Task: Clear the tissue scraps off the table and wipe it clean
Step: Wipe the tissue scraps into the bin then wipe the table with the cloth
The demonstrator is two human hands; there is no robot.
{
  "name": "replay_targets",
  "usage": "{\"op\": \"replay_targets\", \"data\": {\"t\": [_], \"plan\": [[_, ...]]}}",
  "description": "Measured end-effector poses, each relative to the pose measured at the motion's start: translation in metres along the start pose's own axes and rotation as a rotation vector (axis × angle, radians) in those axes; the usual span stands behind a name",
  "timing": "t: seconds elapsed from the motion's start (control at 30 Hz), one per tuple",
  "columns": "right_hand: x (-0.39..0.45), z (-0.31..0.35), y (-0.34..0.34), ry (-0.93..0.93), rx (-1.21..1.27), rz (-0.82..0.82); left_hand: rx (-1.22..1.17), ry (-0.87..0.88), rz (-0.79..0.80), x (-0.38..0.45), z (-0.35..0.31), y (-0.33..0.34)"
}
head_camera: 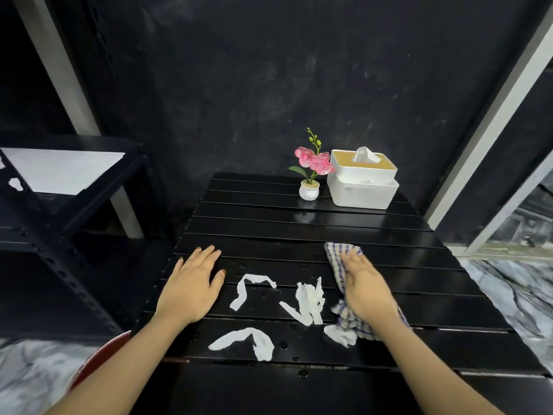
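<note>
Black slatted table [299,232] stands vs a dark scuffed wall, w/ black metal shelving [59,205] off to the left and marbled floor on both sides. At the far end sit a small white pot w/ a pink orchid [311,172] and, just right of it, a white tissue box [362,182] w/ a sheet poking out the top.

Left hand [191,287] lies flat, palm down, near the table's left edge; fingers spread slightly and holding nothing. Right hand [366,290] presses down on a blue-and-cream checked cloth [344,265], fingers stretched out close together on top of it; cloth sticks out past the fingertips on the far side and bunches under the wrist on the near side.

Tissue scraps lie betw. the two hands on the near half: a thin curled strip [245,290] just right of the left thumb, a crumpled torn piece [308,301] just left of the cloth, a long arched piece [248,342] nearer the front edge, and a small bit [339,336] touching the cloth's near end. Water droplets [282,344] dot the slats around them. A red round rim [98,357] shows under the left forearm, below table level.
</note>
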State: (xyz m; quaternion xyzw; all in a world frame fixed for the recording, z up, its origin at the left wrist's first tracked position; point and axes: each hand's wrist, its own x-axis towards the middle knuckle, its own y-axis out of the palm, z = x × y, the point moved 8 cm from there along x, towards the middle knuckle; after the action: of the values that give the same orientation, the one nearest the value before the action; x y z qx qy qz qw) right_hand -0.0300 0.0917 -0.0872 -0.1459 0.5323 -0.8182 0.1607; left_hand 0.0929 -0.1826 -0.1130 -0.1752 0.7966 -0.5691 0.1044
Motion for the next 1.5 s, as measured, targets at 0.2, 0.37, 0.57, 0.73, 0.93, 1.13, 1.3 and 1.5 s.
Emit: {"op": "replay_targets", "data": {"t": [0.2, 0.37, 0.57, 0.73, 0.93, 1.13, 1.3, 1.5], "plan": [[-0.004, 0.06, 0.026, -0.167, 0.029, 0.024, 0.007, -0.001, 0.008, -0.001, -0.001, 0.0], [-0.006, 0.078, 0.044, -0.204, 0.064, 0.089, 0.004, 0.0, 0.011, -0.001, 0.0, 0.0], [-0.003, 0.073, 0.037, -0.17, 0.306, 0.04, -0.003, -0.01, 0.029, -0.001, -0.002, -0.002], [0.018, 0.024, -0.009, 0.066, 0.532, -0.169, 0.019, 0.029, 0.091, 0.024, -0.002, -0.015], [0.06, -0.046, -0.013, 0.275, 0.466, -0.163, 0.047, 0.023, 0.12, 0.048, 0.006, -0.009], [0.096, 0.004, 0.029, 0.008, 0.114, 0.017, 0.019, 0.032, 0.054, 0.049, 0.011, -0.002], [0.092, 0.069, 0.059, -0.249, 0.119, 0.121, 0.02, 0.036, 0.044, 0.05, 0.011, -0.001], [0.062, 0.119, 0.073, -0.457, 0.174, 0.215, 0.006, 0.045, 0.054, 0.05, 0.013, 0.0]]}}
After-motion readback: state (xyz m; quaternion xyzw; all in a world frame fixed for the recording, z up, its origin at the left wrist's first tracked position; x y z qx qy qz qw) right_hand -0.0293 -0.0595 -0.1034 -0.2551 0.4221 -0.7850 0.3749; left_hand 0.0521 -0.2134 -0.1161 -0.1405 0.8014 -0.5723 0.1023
